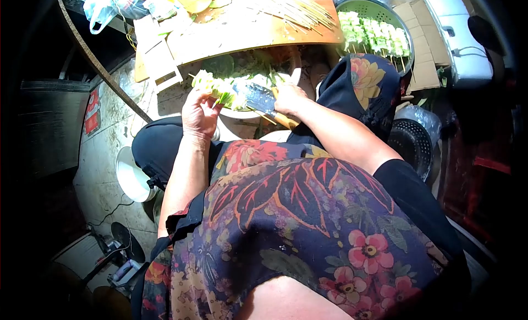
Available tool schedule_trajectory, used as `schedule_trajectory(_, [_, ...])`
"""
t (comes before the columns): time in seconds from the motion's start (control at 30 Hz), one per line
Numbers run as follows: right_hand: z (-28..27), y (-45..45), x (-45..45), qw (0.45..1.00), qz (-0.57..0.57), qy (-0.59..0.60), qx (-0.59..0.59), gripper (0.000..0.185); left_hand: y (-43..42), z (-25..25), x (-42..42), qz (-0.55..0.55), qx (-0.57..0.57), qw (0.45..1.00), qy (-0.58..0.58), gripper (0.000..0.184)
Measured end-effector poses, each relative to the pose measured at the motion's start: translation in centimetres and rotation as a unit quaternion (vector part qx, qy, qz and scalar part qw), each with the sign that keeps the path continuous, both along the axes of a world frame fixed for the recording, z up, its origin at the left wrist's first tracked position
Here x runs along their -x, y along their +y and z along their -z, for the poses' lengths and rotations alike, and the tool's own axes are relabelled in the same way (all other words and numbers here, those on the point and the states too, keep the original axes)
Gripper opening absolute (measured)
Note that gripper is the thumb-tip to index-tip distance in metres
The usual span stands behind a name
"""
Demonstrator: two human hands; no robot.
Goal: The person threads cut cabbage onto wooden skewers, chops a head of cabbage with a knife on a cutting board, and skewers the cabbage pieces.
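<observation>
In the head view my left hand point(199, 114) is closed around one end of a skewer of pale green leafy vegetable point(224, 95). My right hand point(290, 99) grips a cleaver point(259, 97), its broad wet blade turned left and lying against the vegetable pieces. Both hands are over a pale basin point(240, 115) between my knees, with leafy pieces inside it. A yellowish wooden piece point(286, 121) shows just below my right hand; whether it belongs to the cleaver cannot be made out.
A wooden board point(231, 42) ahead carries loose bamboo sticks point(294, 11). Finished vegetable skewers point(379, 36) lie in a colander point(360, 3) at the right. A white bucket point(132, 174) stands left, a black perforated basket point(410, 146) right. Flattened cardboard point(421, 36) sits beside a white box point(459, 42).
</observation>
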State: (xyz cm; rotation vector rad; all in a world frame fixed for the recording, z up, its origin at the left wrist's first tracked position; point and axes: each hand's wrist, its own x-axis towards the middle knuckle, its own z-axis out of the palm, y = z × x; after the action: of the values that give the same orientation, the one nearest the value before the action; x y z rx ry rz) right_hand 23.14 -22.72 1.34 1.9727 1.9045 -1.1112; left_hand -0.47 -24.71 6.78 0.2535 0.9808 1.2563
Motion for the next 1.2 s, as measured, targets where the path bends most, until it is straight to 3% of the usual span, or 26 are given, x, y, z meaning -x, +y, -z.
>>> schedule_trajectory(0.03, [-0.4, 0.1, 0.0, 1.0, -0.002, -0.002, -0.001, 0.048, -0.1, 0.0, -0.2, 0.002, -0.006, 1.0, 0.003, 0.036])
schedule_trajectory(0.13, [-2.0, -0.4, 0.5, 0.969, -0.02, 0.239, -0.057, 0.03, -0.1, 0.0, -0.4, -0.007, 0.0, 0.999, 0.038, 0.036])
schedule_trajectory(0.17, [-2.3, -0.5, 0.3, 0.97, -0.02, 0.237, -0.058, 0.03, -0.1, 0.0, -0.6, -0.021, 0.012, 0.997, 0.07, 0.035])
schedule_trajectory(0.23, [-4.2, -0.6, 0.1, 0.932, -0.004, 0.354, 0.079, 0.031, 0.1, 0.1, -0.7, -0.027, 0.016, 0.996, 0.088, 0.034])
schedule_trajectory(0.27, [-5.8, -1.3, -0.3, 0.92, 0.04, 0.364, 0.137, 0.03, 0.2, 0.2, -0.9, -0.031, 0.021, 0.994, 0.105, 0.034])
schedule_trajectory(0.37, [-4.7, -2.1, -0.1, 0.91, -0.004, 0.406, 0.088, 0.028, 0.3, 0.6, -0.8, -0.017, 0.006, 0.994, 0.106, 0.032])
schedule_trajectory(0.43, [-5.2, -2.4, -0.1, 0.935, -0.074, 0.342, -0.054, 0.026, 0.4, 0.7, -0.7, 0.005, -0.024, 0.993, 0.112, 0.043])
schedule_trajectory(0.5, [-7.7, -2.2, -0.5, 0.943, -0.077, 0.322, -0.04, 0.026, 0.2, -0.2, -1.8, -0.024, -0.023, 0.992, 0.123, 0.053])
schedule_trajectory(0.57, [-8.7, -1.8, -1.0, 0.938, -0.085, 0.299, -0.152, 0.024, 0.4, 0.1, -1.6, -0.001, -0.025, 0.994, 0.104, 0.055])
schedule_trajectory(0.63, [-9.4, -0.7, -2.1, 0.903, -0.011, 0.376, -0.209, 0.019, 0.2, -0.1, -1.9, -0.003, 0.011, 0.995, 0.096, 0.05])
schedule_trajectory(0.73, [-12.8, 1.3, -6.1, 0.835, 0.145, 0.508, -0.151, 0.019, 0.0, -0.2, -2.5, 0.033, 0.024, 0.99, 0.134, 0.05])
schedule_trajectory(0.8, [-15.4, 2.8, -10.0, 0.822, 0.178, 0.499, -0.21, 0.018, -0.1, -0.7, -3.0, 0.065, 0.024, 0.988, 0.138, 0.05])
schedule_trajectory(0.83, [-16.5, 3.6, -12.4, 0.79, 0.269, 0.526, -0.162, 0.018, -0.3, -1.0, -3.3, 0.073, 0.024, 0.987, 0.14, 0.05])
schedule_trajectory(0.87, [-17.2, 3.9, -14.4, 0.819, 0.254, 0.436, -0.271, 0.019, -0.4, -1.1, -3.6, 0.072, 0.016, 0.986, 0.148, 0.049])
schedule_trajectory(0.9, [-18.0, 3.9, -16.0, 0.806, 0.301, 0.419, -0.289, 0.018, -0.3, -0.6, -3.3, 0.075, 0.012, 0.987, 0.142, 0.05])
schedule_trajectory(0.97, [-14.3, 5.6, -21.2, 0.797, 0.335, 0.366, -0.345, 0.013, -0.2, -0.7, -3.5, 0.072, 0.021, 0.988, 0.132, 0.047])
schedule_trajectory(1.0, [-12.8, 5.7, -23.0, 0.794, 0.38, 0.343, -0.327, 0.013, -0.1, -0.7, -3.6, 0.066, 0.026, 0.988, 0.134, 0.046])
schedule_trajectory(1.07, [-7.3, 6.3, -27.3, 0.862, 0.372, 0.116, -0.325, 0.015, -0.1, -0.4, -3.4, 0.07, 0.029, 0.986, 0.146, 0.045])
schedule_trajectory(1.1, [-5.6, 6.1, -28.2, 0.86, 0.4, 0.057, -0.31, 0.014, 0.0, 0.0, -3.1, 0.075, 0.033, 0.985, 0.152, 0.045])
schedule_trajectory(1.13, [-3.7, 5.9, -29.3, 0.881, 0.34, 0.036, -0.327, 0.015, 0.0, 0.2, -2.9, 0.079, 0.034, 0.985, 0.152, 0.044])
schedule_trajectory(1.17, [1.0, 7.1, -31.9, 0.883, 0.392, 0.028, -0.255, 0.01, 0.1, 0.6, -2.6, 0.083, 0.034, 0.984, 0.151, 0.043])
schedule_trajectory(1.2, [3.3, 6.9, -32.9, 0.923, 0.275, -0.071, -0.261, 0.013, 0.0, 0.4, -2.7, 0.077, 0.043, 0.984, 0.154, 0.042])
